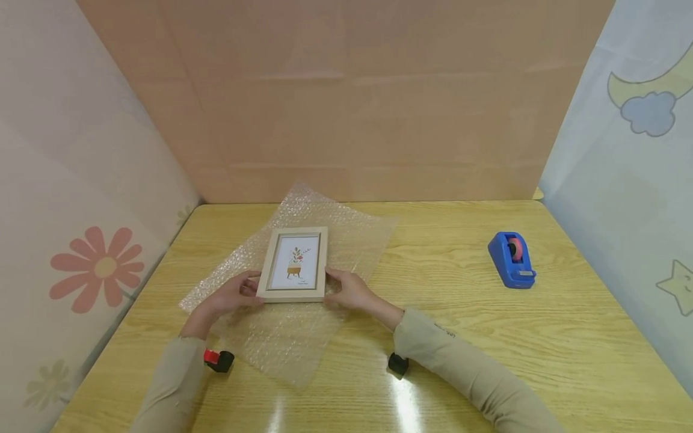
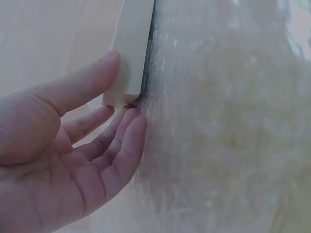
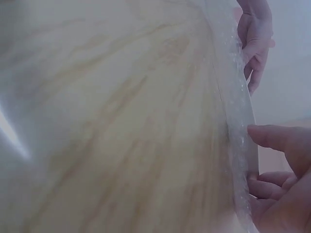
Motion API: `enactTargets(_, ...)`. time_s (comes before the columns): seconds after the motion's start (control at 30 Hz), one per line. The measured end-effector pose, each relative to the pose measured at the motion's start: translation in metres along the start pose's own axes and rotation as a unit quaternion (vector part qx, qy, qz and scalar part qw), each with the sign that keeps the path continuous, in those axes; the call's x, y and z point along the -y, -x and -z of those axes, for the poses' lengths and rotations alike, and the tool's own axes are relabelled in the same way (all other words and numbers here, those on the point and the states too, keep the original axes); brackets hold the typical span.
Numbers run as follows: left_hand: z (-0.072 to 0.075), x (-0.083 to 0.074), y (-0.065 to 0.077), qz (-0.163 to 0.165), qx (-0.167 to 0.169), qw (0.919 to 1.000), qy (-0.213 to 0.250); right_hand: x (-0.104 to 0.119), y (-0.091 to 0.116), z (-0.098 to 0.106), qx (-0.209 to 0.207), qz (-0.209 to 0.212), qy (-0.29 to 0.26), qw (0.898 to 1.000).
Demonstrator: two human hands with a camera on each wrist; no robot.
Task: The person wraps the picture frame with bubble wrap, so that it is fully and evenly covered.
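A light wooden picture frame (image 1: 293, 294) holding a print of a potted plant lies face up over a sheet of bubble wrap (image 1: 292, 343). My left hand (image 1: 238, 293) grips the frame's near left corner, the thumb along its edge and the fingertips at the corner in the left wrist view. On the opposite side, my right hand (image 1: 349, 290) holds the near right edge between thumb and fingers. In the right wrist view the bubble wrap (image 3: 233, 121) runs along beneath the frame's edge, close to my right fingers.
A blue tape dispenser (image 1: 511, 264) with a pink roll stands on the right of the wooden table (image 1: 444, 264). Small black pieces show beside each sleeve, the left one (image 1: 221, 361) partly red. Patterned sheets (image 1: 103, 180) wall in the table's sides, with a brown panel (image 1: 346, 102) behind.
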State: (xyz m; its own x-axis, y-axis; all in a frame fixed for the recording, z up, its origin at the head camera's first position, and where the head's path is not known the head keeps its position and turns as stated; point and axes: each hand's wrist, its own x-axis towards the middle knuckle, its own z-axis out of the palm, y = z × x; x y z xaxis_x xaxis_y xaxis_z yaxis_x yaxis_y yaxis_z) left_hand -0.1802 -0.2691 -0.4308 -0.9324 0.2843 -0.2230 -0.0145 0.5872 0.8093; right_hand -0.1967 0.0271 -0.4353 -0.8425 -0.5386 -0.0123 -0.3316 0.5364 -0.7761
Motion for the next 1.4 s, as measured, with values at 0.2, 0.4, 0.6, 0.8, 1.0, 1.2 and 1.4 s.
enactTargets(0.2, -0.002, -0.004, -0.001, 0.01, 0.006, 0.9999, 0.003, -0.011, 0.0, 0.009, 0.055, 0.018, -0.022, 0.998)
enactTargets(0.4, -0.006, -0.007, -0.002, -0.009, 0.02, 0.9996, 0.016, -0.019, 0.004, 0.018, 0.079, 0.028, -0.047, 0.995)
enactTargets(0.6, -0.008, -0.006, -0.006, -0.008, 0.02, 0.9997, 0.009, -0.017, 0.013, 0.022, 0.063, 0.069, -0.005, 0.996)
enactTargets(0.8, -0.006, -0.007, -0.005, -0.004, 0.022, 0.9997, 0.013, 0.002, 0.033, 0.017, 0.083, 0.182, 0.081, 0.976)
enactTargets(1.0, -0.005, -0.006, -0.005, -0.003, 0.023, 0.9997, 0.011, 0.016, 0.053, 0.002, 0.143, 0.23, 0.084, 0.959)
enactTargets(1.2, -0.005, -0.009, -0.005, -0.007, 0.02, 0.9997, 0.011, 0.016, 0.059, -0.009, 0.172, 0.256, 0.082, 0.948)
enactTargets(1.4, -0.005, -0.009, -0.003, -0.006, 0.021, 0.9997, 0.01, 0.018, 0.061, -0.014, 0.187, 0.306, 0.144, 0.922)
